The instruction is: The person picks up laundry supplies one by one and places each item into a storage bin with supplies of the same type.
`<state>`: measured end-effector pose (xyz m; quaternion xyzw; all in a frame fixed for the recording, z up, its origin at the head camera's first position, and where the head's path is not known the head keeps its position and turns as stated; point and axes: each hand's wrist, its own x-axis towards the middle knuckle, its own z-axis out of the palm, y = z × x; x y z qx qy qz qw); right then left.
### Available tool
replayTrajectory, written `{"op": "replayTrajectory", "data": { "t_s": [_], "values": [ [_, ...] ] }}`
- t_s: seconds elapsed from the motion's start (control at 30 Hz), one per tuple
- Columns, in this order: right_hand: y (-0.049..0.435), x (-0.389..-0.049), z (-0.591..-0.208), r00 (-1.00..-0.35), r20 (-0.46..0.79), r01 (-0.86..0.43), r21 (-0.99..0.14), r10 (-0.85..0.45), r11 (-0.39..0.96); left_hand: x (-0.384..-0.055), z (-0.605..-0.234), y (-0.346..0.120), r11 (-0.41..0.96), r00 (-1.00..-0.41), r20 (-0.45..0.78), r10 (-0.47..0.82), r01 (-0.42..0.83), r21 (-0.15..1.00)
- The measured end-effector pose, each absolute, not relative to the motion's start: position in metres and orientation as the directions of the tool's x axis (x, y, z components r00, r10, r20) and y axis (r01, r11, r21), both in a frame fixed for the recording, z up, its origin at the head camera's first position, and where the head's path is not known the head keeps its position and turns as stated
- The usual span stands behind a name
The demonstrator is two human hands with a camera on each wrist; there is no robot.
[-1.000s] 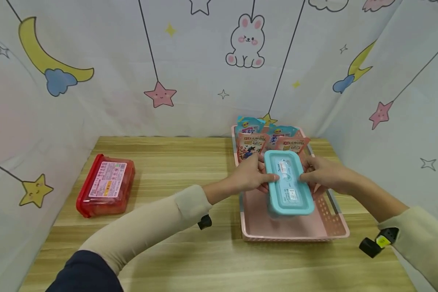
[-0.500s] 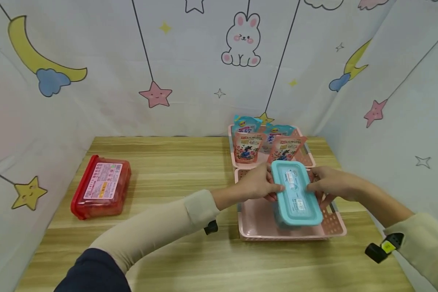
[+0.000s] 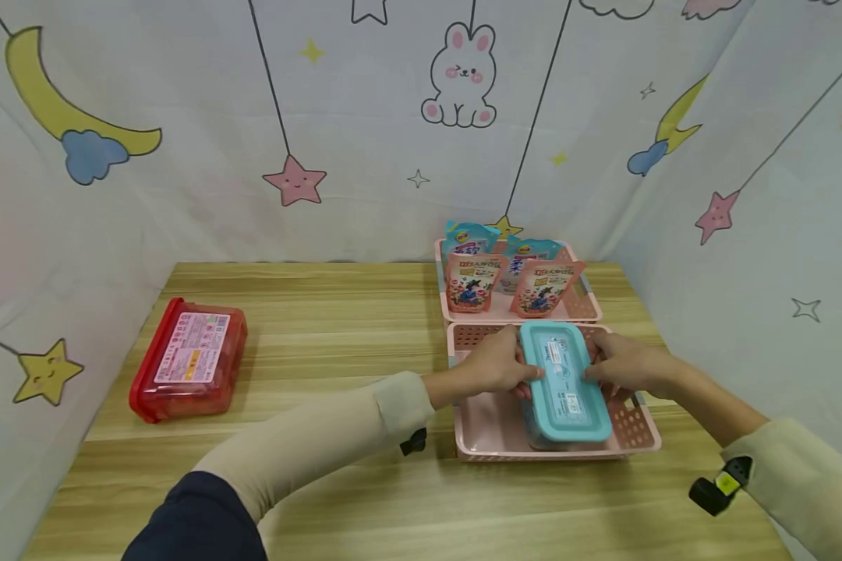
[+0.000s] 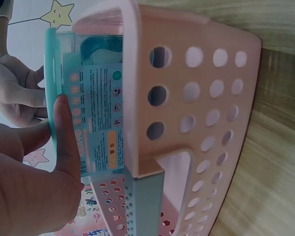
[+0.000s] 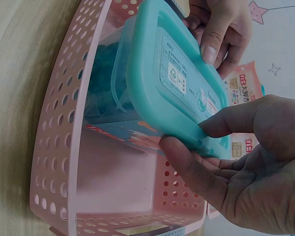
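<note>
A clear plastic tub with a teal lid [image 3: 568, 382] is partly inside the front pink basket [image 3: 487, 436], toward its right side. Teal contents show through its wall in the right wrist view, and its lid stands above the basket's rim. My left hand [image 3: 494, 362] grips the tub's left edge, thumb on the lid. On the opposite edge, my right hand [image 3: 631, 365] holds the lid between thumb and fingers. In the left wrist view a printed label [image 4: 101, 103] covers the tub's side. Whether its base touches the basket floor is hidden.
Directly behind is a second pink basket [image 3: 589, 317] with several upright pouches, including a pink pouch [image 3: 473, 284] and a blue pouch [image 3: 468, 238]. A red tub [image 3: 192, 358] lies on the wooden table [image 3: 337, 312] at left. Patterned cloth hangs behind and at both sides.
Both hands have lowered the teal-lidded tub toward the front of the view, from near the rear basket down into the front basket. The pouches and red tub stay put.
</note>
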<state>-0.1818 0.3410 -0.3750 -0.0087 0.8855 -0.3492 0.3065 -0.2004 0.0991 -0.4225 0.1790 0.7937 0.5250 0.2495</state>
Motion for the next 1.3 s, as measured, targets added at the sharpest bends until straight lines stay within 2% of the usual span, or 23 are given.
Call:
{"op": "replayTrajectory", "data": {
  "t_s": [0.37, 0.63, 0.97, 1.3],
  "values": [
    [0.346, -0.184, -0.384, -0.821, -0.522, 0.176, -0.615, -0.229, 0.769, -0.206, -0.43, 0.108, 0.4, -0.795, -0.278, 0.539, -0.049, 0.915],
    [0.352, -0.189, -0.385, -0.779, -0.56, 0.193, -0.641, -0.281, 0.743, -0.208, -0.433, 0.112, 0.402, -0.784, -0.324, 0.529, -0.105, 0.91],
    [0.352, -0.19, -0.385, -0.771, -0.558, 0.153, -0.629, -0.306, 0.762, -0.206, -0.435, 0.119, 0.389, -0.794, -0.344, 0.501, -0.149, 0.909],
    [0.355, -0.193, -0.386, -0.759, -0.568, 0.165, -0.641, -0.319, 0.749, -0.208, -0.44, 0.119, 0.283, -0.779, -0.342, 0.526, -0.219, 0.934]
  ]
}}
